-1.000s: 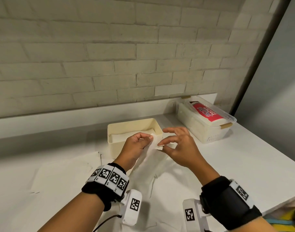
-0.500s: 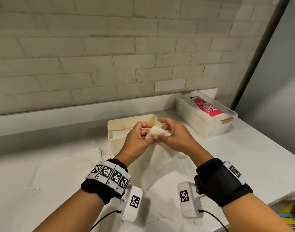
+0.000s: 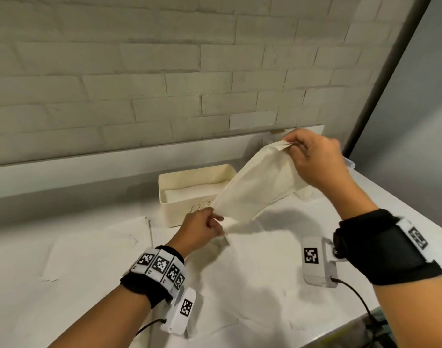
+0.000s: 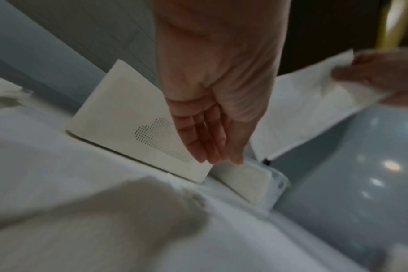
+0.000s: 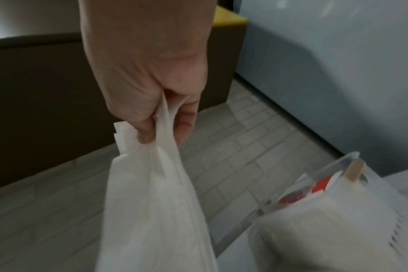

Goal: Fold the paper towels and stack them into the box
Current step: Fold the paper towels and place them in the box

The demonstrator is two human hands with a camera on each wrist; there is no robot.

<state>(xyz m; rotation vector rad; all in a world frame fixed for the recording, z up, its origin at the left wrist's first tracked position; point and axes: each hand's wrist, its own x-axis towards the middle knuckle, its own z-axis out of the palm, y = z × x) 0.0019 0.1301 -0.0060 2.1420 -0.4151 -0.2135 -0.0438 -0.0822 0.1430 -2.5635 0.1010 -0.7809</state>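
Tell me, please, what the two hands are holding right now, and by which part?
One paper towel, stretched between them above the table: the right hand pinches its upper end, the left hand its lower end.

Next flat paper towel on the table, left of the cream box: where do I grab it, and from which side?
Take the flat towel at its right edge nearest the box, from above. That edge lifts slightly off the table; elsewhere it lies flat, leaving little to pinch.

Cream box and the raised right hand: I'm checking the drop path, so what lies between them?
Only the paper towel itself, stretched from the right hand past the cream box to the left hand; the head view shows it.
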